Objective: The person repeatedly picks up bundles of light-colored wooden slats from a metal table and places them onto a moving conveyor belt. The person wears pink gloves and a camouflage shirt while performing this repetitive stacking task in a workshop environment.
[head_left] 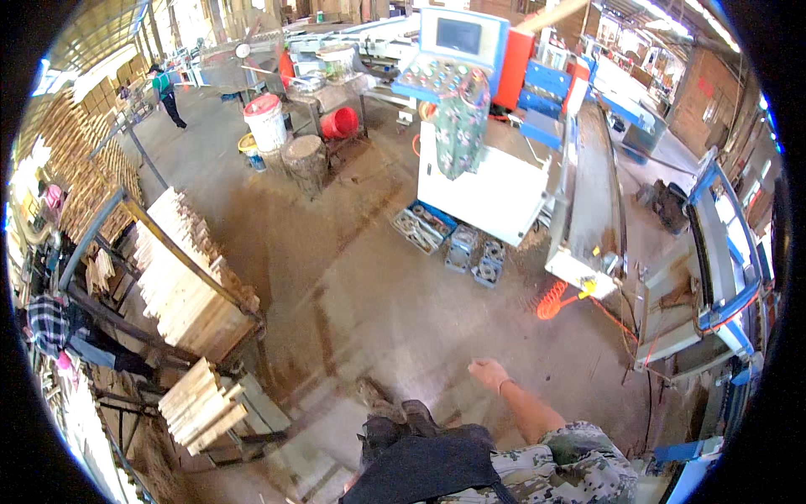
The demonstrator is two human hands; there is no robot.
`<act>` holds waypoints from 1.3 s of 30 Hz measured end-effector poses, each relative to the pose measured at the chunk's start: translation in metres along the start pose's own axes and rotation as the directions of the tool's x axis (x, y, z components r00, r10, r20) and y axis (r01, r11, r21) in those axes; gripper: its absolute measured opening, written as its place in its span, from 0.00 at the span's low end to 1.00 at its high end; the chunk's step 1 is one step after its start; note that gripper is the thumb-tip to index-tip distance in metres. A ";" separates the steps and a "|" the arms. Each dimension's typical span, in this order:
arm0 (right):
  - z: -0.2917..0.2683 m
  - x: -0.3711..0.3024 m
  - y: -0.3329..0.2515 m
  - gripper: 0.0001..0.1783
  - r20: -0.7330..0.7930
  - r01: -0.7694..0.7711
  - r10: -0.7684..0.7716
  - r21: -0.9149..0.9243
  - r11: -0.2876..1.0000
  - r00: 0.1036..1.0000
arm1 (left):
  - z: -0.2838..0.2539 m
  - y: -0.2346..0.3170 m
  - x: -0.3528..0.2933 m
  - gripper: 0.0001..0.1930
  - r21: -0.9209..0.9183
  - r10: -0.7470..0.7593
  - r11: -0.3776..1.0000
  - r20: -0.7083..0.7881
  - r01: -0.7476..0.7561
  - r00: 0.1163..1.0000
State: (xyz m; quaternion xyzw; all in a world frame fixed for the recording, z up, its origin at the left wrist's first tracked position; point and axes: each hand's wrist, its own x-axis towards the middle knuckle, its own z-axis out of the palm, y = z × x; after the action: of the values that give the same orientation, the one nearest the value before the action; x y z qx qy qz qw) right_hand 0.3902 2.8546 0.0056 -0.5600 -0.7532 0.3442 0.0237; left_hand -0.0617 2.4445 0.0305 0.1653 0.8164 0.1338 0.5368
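Observation:
My right hand (pixel 489 375) hangs over the bare floor, ahead of my camouflage sleeve (pixel 588 462). Its fingers look loosely curled together, and nothing shows in them. The closest thing to it is a coiled orange air hose (pixel 551 301) with a yellow end, up and to the right, well apart from the hand. My left hand does not show; only a small patch of skin appears at the lower edge, beside my dark apron (pixel 420 470). One of my shoes (pixel 379 398) is visible on the floor.
A machine with a control panel (pixel 449 67) stands ahead, with blue toolboxes (pixel 424 225) at its base. Stacked boards (pixel 189 277) fill metal racks on the left, near a person in plaid (pixel 50 326). Buckets (pixel 265 122) and a log stump (pixel 306 164) stand farther off. Another person (pixel 164 94) is distant.

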 end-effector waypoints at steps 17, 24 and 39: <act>0.018 0.213 -0.210 0.30 0.612 0.127 0.068 -0.269 0.955 0.788 | -0.331 0.402 0.261 0.08 -0.711 -0.234 0.664 0.093 0.229 0.968; 0.005 0.403 -0.224 0.24 0.557 -0.025 0.099 -0.139 0.990 0.825 | -0.388 0.474 0.389 0.11 -0.464 -0.207 0.864 0.029 0.197 0.978; -0.271 0.987 -0.466 0.33 0.331 -0.342 0.223 0.365 0.866 0.917 | -0.457 0.863 0.629 0.18 -0.202 -0.075 0.974 0.112 0.097 0.991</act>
State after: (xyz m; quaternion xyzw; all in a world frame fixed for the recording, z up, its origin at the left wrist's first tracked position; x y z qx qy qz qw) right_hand -0.2480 3.7738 0.1212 -0.5934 -0.5670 0.5711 -0.0146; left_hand -0.6053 3.4710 0.0260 0.0795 0.7755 0.1861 0.5981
